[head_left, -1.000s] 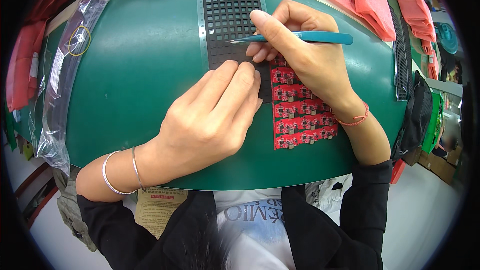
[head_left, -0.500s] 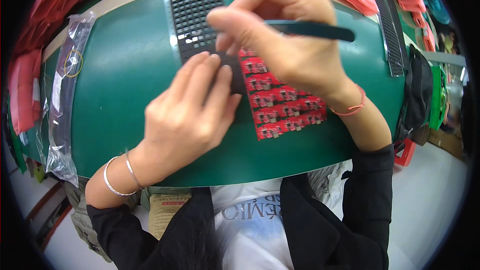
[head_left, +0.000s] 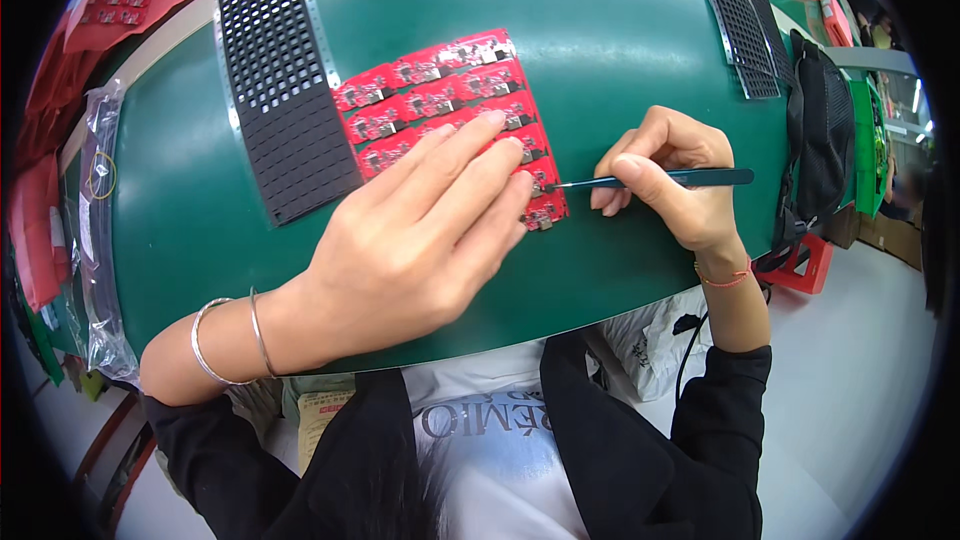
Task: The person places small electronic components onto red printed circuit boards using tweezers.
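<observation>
A red circuit board panel [head_left: 430, 100], with rows of small dark and metallic parts, lies on the green table. My left hand [head_left: 420, 220] rests flat across its lower part, fingers stretched out and covering several boards. In my right hand [head_left: 680, 175] I grip dark tweezers [head_left: 700, 177] between thumb and fingers. The tips reach the panel's right edge, at a small black piece [head_left: 550, 187] just beside my left fingertips. Whether the tips pinch that piece is too small to tell. Touching the panel's left side is a black sheet of small pads [head_left: 300, 155], its far part a grid of cut-out holes.
Another black grid sheet [head_left: 735, 15] lies at the far right beside a black bag [head_left: 822, 130]. A clear plastic sleeve [head_left: 100, 240] lies along the left edge. Pink bags [head_left: 115, 5] with more red boards stand at the back left. The green table [head_left: 600, 50] has a curved-looking front edge.
My right hand with the tweezers has moved from the black sheet to the panel's right edge. My left hand has shifted from the sheet onto the panel. Sheet and panel appear farther left and turned.
</observation>
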Tool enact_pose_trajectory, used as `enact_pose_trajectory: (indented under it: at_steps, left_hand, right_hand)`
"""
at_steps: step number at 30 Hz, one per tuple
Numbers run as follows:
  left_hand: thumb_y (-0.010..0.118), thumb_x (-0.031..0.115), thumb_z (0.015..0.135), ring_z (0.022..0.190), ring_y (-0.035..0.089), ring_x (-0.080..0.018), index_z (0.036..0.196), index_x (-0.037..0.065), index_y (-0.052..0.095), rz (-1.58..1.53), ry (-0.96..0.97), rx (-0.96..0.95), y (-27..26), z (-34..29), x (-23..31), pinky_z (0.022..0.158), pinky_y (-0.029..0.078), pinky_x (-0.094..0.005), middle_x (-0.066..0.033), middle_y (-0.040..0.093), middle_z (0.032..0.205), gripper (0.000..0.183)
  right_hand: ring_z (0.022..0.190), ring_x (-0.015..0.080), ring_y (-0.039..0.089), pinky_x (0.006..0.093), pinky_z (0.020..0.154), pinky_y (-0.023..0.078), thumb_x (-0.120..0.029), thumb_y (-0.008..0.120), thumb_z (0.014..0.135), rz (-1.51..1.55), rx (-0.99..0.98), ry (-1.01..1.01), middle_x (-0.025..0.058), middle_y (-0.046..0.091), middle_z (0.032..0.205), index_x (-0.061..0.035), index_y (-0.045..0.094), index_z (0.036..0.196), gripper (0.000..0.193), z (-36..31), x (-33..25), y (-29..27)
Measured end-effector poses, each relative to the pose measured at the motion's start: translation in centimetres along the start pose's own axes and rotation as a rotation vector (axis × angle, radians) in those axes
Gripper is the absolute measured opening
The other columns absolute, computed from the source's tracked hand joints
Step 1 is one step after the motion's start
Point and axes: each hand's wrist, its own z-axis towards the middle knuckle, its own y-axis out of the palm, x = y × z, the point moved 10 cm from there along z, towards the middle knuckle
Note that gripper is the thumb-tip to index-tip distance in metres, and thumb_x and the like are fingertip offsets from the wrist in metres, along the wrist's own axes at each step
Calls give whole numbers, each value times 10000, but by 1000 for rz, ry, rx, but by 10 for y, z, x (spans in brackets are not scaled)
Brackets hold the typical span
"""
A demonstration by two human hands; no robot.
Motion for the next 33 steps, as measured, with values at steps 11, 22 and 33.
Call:
enact_pose_trajectory:
  at_steps: [11,22,33]
  left_hand:
    - [759,4,782,1160,694,-375,1155,-53,717,34,-29,-5,12,-4,-2,998,569,-456,-223,688,1266,379]
    - [764,10,785,1133,708,-355,1144,-65,717,64,-23,-2,12,-5,0,999,566,-448,-223,700,1249,370]
    - [771,2,775,1121,714,-352,1131,-67,723,73,-14,9,12,-5,0,988,574,-448,-218,708,1238,366]
  right_hand:
    - [635,118,715,226,566,573,-71,734,955,-78,0,-70,99,718,717,22,636,830,184,3,-1,-2]
    - [631,116,714,228,575,578,-57,737,947,-77,44,-51,101,718,711,20,642,826,172,1,0,-1]
    - [633,117,715,224,576,573,-47,739,943,-81,51,-64,98,718,711,23,648,830,161,1,0,-1]
